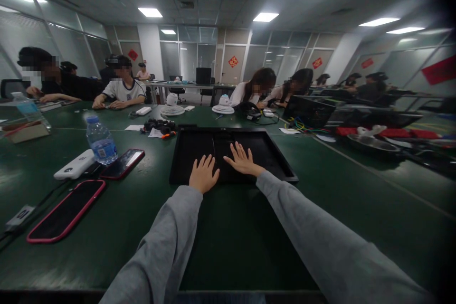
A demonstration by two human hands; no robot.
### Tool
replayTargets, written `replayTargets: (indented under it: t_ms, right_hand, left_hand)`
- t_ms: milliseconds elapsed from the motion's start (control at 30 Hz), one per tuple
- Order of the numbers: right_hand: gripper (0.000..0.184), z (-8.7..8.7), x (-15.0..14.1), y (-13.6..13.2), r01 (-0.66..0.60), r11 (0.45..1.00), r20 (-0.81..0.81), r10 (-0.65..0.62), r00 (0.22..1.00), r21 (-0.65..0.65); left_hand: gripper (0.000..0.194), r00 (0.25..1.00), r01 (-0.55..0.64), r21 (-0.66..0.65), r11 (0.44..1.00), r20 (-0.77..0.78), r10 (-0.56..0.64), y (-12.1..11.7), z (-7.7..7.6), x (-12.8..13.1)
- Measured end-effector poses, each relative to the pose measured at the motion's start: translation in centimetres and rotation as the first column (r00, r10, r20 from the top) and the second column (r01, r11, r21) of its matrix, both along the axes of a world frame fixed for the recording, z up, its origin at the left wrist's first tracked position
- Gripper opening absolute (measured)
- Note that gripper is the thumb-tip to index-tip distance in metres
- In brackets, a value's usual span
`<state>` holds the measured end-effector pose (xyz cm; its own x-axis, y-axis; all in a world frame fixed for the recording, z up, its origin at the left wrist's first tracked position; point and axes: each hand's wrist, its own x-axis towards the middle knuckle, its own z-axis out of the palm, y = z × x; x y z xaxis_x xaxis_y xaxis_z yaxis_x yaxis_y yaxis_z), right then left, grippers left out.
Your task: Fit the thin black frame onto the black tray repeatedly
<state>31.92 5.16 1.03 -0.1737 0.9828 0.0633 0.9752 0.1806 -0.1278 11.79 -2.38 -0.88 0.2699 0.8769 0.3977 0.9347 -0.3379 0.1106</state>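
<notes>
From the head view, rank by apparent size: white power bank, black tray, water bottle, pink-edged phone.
1. Black tray
2. Pink-edged phone
Water bottle and white power bank: too alike to rank.

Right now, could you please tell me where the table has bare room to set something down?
Between the grey sleeves, nearer than the black tray; also between the tray's right side and the pan. Left is crowded: bottle, white power bank, two phones.

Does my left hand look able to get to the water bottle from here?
Probably yes: the left hand looks empty and open, and only low things, the black tray and a flat phone, lie between it and the upright water bottle.
</notes>
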Motion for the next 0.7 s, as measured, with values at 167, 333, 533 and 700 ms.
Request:
replayTargets:
  t_ms: [167,333,533,700]
  right_hand:
    - [0.087,2.2,-5.0,5.5,-0.051,0.996,-0.032,0.053,0.998,0.07]
    - [0.086,2.8,-8.8,9.4,-0.095,0.97,0.013,0.094,0.995,0.223]
    - [0.087,3.9,-9.5,11.6,-0.115,0.987,0.067,0.107,0.992,0.115]
    - [0.083,5.0,-4.9,13.1,0.023,0.955,0.041,-0.037,0.998,0.296]
  left_hand:
    - [0.058,1.0,0.002,0.003,1.0,0.002,-0.002,-0.1,0.3,0.0]
    - [0.057,1.0,0.009,-0.009,1.0,-0.007,-0.009,-0.1,0.7,0.0]
    - [0.056,1.0,0.01,-0.018,1.0,0.007,-0.01,-0.1,0.8,0.0]
    - [0.056,1.0,0.009,-0.007,1.0,0.006,-0.009,-0.1,0.6,0.1]
